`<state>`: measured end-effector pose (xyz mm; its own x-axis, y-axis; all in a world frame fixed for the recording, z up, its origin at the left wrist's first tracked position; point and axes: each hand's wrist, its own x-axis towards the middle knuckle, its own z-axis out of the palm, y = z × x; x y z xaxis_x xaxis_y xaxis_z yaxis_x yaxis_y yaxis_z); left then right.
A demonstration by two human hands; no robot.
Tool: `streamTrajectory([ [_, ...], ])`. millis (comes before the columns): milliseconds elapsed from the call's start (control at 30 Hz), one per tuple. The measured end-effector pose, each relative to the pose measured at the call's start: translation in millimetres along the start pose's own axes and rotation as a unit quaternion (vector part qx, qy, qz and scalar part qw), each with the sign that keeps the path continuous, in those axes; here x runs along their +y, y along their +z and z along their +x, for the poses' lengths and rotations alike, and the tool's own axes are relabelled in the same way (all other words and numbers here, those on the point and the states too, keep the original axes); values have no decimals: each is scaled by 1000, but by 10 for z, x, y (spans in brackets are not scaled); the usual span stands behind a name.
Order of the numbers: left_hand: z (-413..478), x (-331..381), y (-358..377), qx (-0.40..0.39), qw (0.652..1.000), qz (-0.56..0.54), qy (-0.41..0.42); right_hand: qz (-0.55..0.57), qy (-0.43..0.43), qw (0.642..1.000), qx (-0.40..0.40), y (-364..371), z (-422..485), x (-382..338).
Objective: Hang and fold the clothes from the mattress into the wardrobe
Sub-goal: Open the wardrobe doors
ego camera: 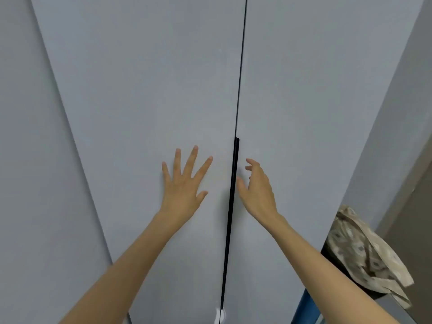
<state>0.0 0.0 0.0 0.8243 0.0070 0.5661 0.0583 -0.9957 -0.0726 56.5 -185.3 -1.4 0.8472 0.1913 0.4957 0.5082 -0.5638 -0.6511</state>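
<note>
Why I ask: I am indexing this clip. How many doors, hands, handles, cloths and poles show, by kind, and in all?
Grey flat wardrobe doors: 2, left door, right door
Bare hands: 2, left hand, right hand
Black vertical handle strip: 1
Beige patterned cloth: 1
Blue pole: 1
Total: 7

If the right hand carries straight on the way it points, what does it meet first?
Most likely the pale grey flat right wardrobe door, just right of the long black edge handle; the right hand looks close to it, though depth is unclear.
</note>
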Motion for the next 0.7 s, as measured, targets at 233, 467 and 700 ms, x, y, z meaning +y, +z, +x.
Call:
streamTrajectory([
  [233,317,-167,464,38,998,44,22,-24,-1,999,46,324,494,114],
  [467,348,-222,604,91,995,22,29,-60,-40,997,21,327,651,189],
  [700,254,-85,521,-11,998,-49,49,-45,-49,998,-18,45,384,93],
])
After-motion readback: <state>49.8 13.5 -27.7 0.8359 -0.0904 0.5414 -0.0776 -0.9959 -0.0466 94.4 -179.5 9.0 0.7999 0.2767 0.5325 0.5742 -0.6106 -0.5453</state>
